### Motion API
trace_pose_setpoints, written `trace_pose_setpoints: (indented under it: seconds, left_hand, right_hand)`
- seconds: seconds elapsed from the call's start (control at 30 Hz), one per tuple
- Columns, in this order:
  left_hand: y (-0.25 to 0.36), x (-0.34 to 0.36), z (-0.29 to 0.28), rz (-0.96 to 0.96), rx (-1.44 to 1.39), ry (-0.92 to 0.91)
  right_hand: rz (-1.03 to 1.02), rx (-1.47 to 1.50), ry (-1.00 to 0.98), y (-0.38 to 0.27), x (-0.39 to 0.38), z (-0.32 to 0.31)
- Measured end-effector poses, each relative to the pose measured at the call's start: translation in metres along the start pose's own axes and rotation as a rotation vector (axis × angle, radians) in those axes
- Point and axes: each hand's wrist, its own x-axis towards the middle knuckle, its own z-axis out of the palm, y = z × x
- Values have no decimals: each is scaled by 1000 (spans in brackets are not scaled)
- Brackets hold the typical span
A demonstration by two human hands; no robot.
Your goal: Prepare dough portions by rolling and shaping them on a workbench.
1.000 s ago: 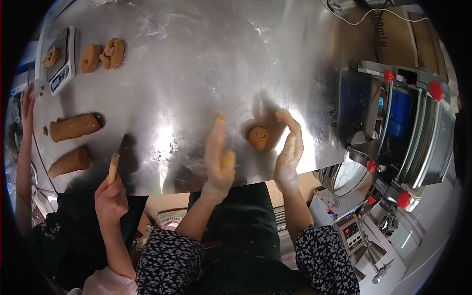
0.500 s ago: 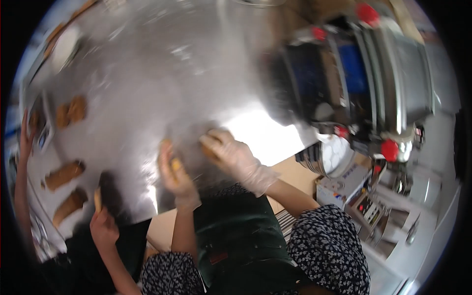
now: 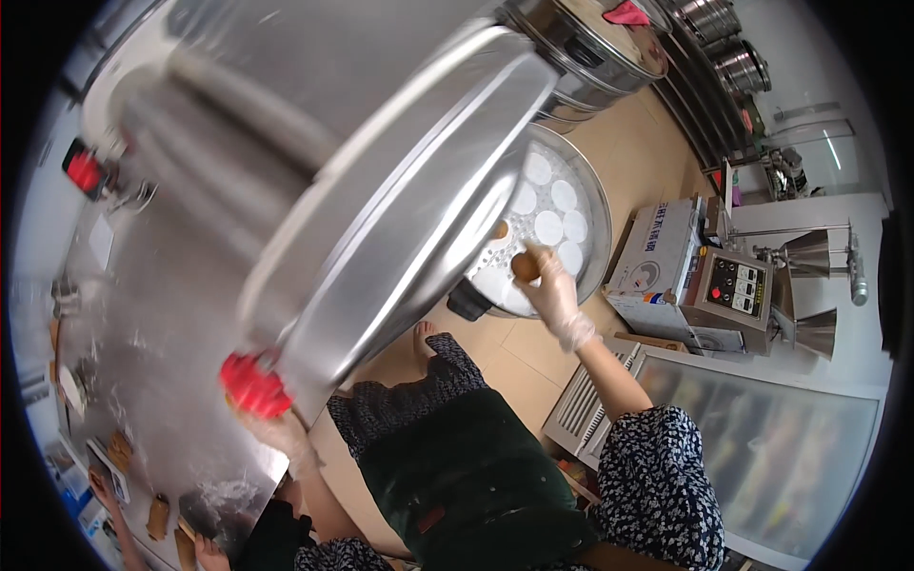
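My right hand (image 3: 554,297), in a clear plastic glove, grips a brown dough ball (image 3: 525,266) just above a round metal steamer tray (image 3: 598,195). White paper rounds (image 3: 547,228) lie across the tray's perforated base. Another brown dough ball (image 3: 500,229) sits in it, partly behind the edge of a large silver machine (image 3: 409,190). At the machine's near end, my gloved left hand (image 3: 271,430) is beside a red knob (image 3: 255,383). Its fingers are hidden behind the knob and blurred, so whether it touches the knob or holds anything does not show.
Stacked steamers (image 3: 595,52) stand beyond the tray. To the right are a carton (image 3: 657,243) and a machine with a control panel (image 3: 733,285). On the steel table (image 3: 181,362), brown dough logs (image 3: 158,517) lie near a co-worker's hand (image 3: 209,552) at lower left.
My view has swung right, from the tabletop to the machine and steamer tray. My right hand has moved over the tray with the dough ball; my left is now beside the red knob.
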Motion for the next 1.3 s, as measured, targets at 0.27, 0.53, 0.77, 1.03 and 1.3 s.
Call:
trace_pose_setpoints:
  seconds: [0.27, 0.53, 0.77, 1.03, 1.3]
  left_hand:
    - [-46, -39, -47, -730, 105, -455]
    - [-40, -35, -54, -778, 193, -562]
    - [-27, -21, -55, -776, 264, -583]
    - [-1, 20, 2, -21, 62, 140]
    - [14, -12, 20, -157, 176, 56]
  right_hand:
    - [350, -64, 29, 122, 97, 63]
    - [420, -142, -38, 172, 136, 106]
    - [319, -7, 120, 120, 104, 76]
    - [-389, 490, -273, -59, -57, 59]
    - [-615, 445, -462, -308, -4, 179]
